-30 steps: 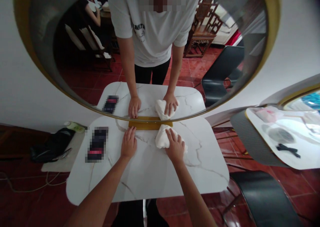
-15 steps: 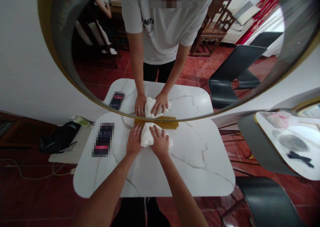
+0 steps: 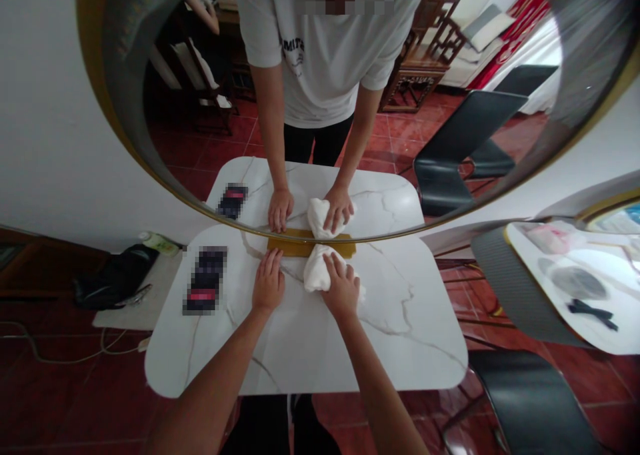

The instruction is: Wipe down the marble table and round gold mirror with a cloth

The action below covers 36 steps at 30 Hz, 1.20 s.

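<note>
My right hand (image 3: 342, 287) presses down on a bunched white cloth (image 3: 316, 268), its fingers curved over the top and right side. The cloth rests on a white marble-patterned table (image 3: 400, 365), just in front of a gold-coloured strip (image 3: 287, 247) below a mirror. To the left, my left hand (image 3: 269, 283) lies flat on the tabletop with fingers stretched forward, holding nothing. A gap separates it from the cloth. Both hands and the cloth also appear in the mirror.
A large round mirror with a gold rim (image 3: 145, 165) overhangs the table's back edge. A pixelated dark rectangular item (image 3: 206, 280) lies on the left of the tabletop. One black chair (image 3: 535, 395) stands at right, near another white table (image 3: 623, 281). A black bag (image 3: 117, 275) sits at left.
My right hand has slid the cloth to the right across the tabletop. My left hand stays in about the same place, and the cloth is now apart from it.
</note>
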Each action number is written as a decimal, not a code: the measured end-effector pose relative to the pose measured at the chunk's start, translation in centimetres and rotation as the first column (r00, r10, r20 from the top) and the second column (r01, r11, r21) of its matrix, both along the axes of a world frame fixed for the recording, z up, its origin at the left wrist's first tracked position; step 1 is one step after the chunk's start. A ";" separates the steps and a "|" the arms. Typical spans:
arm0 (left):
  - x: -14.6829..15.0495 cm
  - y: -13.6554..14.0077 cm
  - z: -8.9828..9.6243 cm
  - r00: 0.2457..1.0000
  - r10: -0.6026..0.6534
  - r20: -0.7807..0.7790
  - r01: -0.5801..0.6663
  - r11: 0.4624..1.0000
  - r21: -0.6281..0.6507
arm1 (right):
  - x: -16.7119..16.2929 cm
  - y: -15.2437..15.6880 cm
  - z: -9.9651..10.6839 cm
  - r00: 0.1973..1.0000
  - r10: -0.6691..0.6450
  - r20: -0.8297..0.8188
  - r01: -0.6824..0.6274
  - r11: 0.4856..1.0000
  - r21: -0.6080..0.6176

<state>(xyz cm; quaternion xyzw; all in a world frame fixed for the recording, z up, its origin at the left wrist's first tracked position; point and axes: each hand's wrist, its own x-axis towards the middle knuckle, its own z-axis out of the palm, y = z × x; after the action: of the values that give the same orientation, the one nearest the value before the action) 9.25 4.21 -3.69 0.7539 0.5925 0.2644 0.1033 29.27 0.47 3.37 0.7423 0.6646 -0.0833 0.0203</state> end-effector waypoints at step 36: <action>-3.5 4.6 5.2 0.992 0.001 -0.125 -0.016 0.993 -0.114 | -0.2 0.1 -5.3 0.987 0.150 -0.055 -0.133 0.961 0.241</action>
<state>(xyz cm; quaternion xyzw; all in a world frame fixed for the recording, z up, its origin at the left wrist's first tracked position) 5.75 8.76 1.47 0.7592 0.6153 0.1827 0.1083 29.08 0.57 -1.91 0.6865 0.7214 -0.0287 -0.0866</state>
